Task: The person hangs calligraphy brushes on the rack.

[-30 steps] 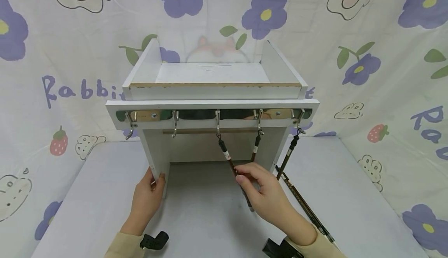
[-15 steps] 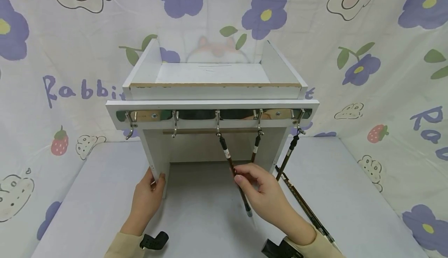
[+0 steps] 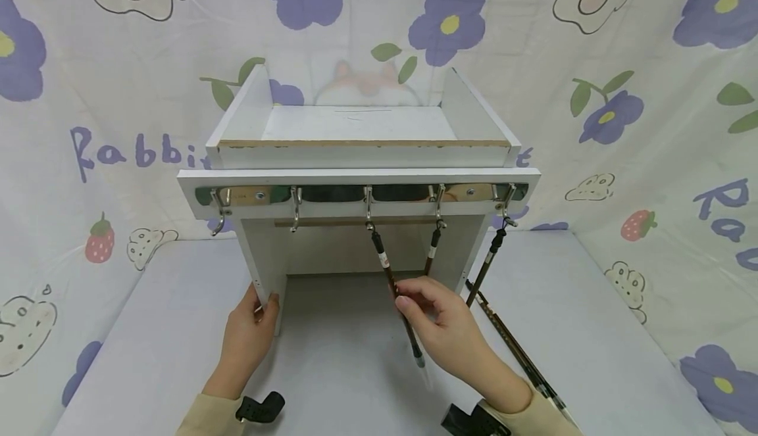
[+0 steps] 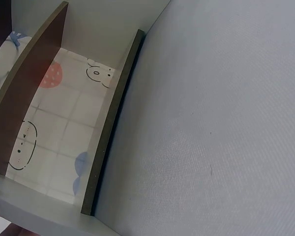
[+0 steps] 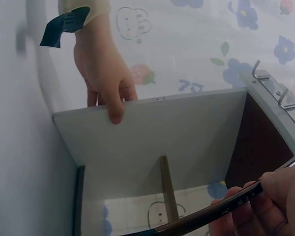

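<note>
My right hand (image 3: 444, 324) pinches a dark brown calligraphy brush (image 3: 411, 337) between thumb and fingers. The brush slants, tip down to the right, and its top loop meets the middle hook (image 3: 369, 207) of a white shelf unit (image 3: 355, 174). In the right wrist view the brush (image 5: 211, 216) crosses the lower right, with lettering on its handle. My left hand (image 3: 247, 334) grips the front edge of the unit's left side panel (image 5: 152, 132), thumb on the inner face. Two more brushes hang from the hooks to the right; the fingers partly hide the nearer brush (image 3: 432, 252).
Long dark brushes (image 3: 521, 354) lie on the white tabletop (image 3: 592, 331) right of the unit. Two hooks on the left, including the end hook (image 3: 220, 212), bear nothing. A patterned cloth (image 3: 355, 41) hangs behind and at both sides.
The brush in my right hand has turned slightly: its top shifted a little right, its tip a little left and down. My left hand keeps its grip on the panel.
</note>
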Tool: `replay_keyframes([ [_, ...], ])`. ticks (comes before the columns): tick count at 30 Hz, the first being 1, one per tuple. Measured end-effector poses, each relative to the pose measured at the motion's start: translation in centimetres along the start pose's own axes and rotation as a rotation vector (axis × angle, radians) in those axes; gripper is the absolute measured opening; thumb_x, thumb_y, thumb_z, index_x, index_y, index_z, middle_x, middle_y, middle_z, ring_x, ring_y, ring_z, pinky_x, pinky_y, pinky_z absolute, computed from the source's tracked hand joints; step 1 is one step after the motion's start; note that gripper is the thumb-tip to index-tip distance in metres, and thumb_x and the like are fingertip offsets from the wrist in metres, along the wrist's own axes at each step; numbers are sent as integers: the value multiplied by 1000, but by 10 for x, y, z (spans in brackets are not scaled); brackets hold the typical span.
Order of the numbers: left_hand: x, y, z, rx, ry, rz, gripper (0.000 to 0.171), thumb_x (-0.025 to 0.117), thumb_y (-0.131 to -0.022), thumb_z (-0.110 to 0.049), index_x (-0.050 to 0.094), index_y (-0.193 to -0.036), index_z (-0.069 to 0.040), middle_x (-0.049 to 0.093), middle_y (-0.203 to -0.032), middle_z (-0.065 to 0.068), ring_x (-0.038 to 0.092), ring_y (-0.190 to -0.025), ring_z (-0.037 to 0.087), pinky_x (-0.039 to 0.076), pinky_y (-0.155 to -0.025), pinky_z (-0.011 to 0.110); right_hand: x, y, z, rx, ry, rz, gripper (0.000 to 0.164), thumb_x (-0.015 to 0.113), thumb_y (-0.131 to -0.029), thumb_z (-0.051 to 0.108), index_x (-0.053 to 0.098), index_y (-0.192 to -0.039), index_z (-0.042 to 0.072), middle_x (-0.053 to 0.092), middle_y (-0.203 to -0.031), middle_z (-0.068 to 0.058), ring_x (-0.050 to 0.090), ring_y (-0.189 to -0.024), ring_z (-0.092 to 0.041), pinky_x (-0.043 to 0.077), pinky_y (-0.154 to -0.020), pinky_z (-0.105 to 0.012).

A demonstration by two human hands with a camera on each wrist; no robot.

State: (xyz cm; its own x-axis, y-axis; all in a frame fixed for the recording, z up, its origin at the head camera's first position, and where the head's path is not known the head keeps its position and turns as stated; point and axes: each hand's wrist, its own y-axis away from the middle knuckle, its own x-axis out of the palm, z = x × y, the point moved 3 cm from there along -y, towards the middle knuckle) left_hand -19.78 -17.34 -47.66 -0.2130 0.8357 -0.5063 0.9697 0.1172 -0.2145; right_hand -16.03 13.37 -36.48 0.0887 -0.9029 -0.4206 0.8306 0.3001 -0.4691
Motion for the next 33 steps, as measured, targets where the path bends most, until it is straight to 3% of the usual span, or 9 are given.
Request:
replay_keyframes([
  [17,0,-1,0,7,-3,-2,47,46,-103,-30,41,-143,-6,51,-133,29,57,-114,42,51,-86,50,14,-2,-5,37,-37,-17,17,63,-95,14,66,-112,11,66,-104,-5,64,-92,-15,57,-73,-30],
  [24,0,-1,0,-5,-11,2,48,46,-103,-30,39,-144,-7,50,-134,29,57,-114,42,51,-86,50,22,-5,-7,60,-60,-37,21,62,-96,15,63,-116,9,66,-105,-1,63,-95,-15,56,-77,-30],
  [33,1,-1,1,-4,-3,3,48,46,-103,-31,39,-144,-7,50,-134,29,57,-115,41,52,-86,50,34,-10,-6,135,-97,-74,20,64,-93,5,64,-113,3,66,-105,-4,63,-97,-18,56,-79,-31],
])
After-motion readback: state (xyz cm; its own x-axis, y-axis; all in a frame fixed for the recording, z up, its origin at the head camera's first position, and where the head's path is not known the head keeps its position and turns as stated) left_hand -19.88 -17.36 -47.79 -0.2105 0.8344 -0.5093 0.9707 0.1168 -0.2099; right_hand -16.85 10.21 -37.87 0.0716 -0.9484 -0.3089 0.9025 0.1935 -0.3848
